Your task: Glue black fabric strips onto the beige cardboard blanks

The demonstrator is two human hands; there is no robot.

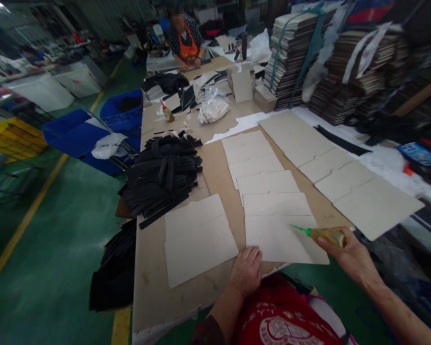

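My right hand (pixel 350 254) is closed around a glue bottle (pixel 328 236), amber with a thin green nozzle. The bottle is tilted, its nozzle pointing left over the nearest grey-beige cardboard panel (pixel 273 239). At the table's front edge, my left hand (pixel 247 268) lies palm down, fingers resting by that panel's lower left corner and holding nothing visible. More panels overlap in a row (pixel 253 153) running away from me. To the left of my left hand lies another overlapping pair of panels (pixel 199 244).
A heap of black fabric strips (pixel 163 172) covers the table's left side. Further panels (pixel 337 172) lie along the right. Behind are a plastic bag (pixel 213 108), a second glue bottle (pixel 167 112) and tall board stacks (pixel 290 57). A person in an orange apron (pixel 187 48) works at the far end.
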